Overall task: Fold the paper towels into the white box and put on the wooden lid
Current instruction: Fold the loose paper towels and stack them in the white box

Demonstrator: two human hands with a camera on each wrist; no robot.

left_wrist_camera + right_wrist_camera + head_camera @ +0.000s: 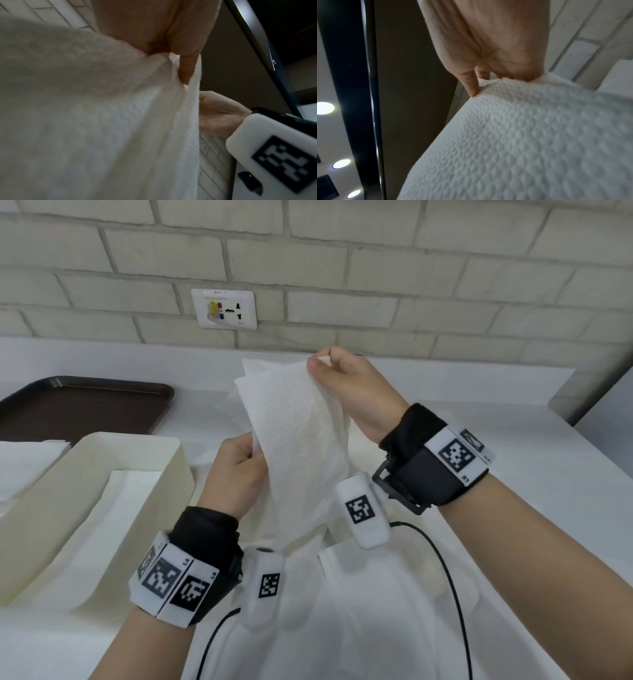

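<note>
A white embossed paper towel [294, 419] hangs lifted above the counter, its lower part trailing down to more towel on the surface. My left hand [239, 470] pinches its lower left edge; in the left wrist view the fingers [187, 65] curl into the towel [102, 121]. My right hand [346, 385] pinches the top right corner, seen close in the right wrist view with fingers [469, 83] on the towel [530, 135]. The white box [164, 474] stands open at the left with a flat towel [102, 529] inside. No wooden lid is in view.
A dark brown tray [85, 405] lies at the back left on the white counter [513, 467]. A brick wall with a socket plate [224, 309] runs behind. More white paper [20, 460] lies left of the box. Black cables [445, 577] run from my wrist cameras.
</note>
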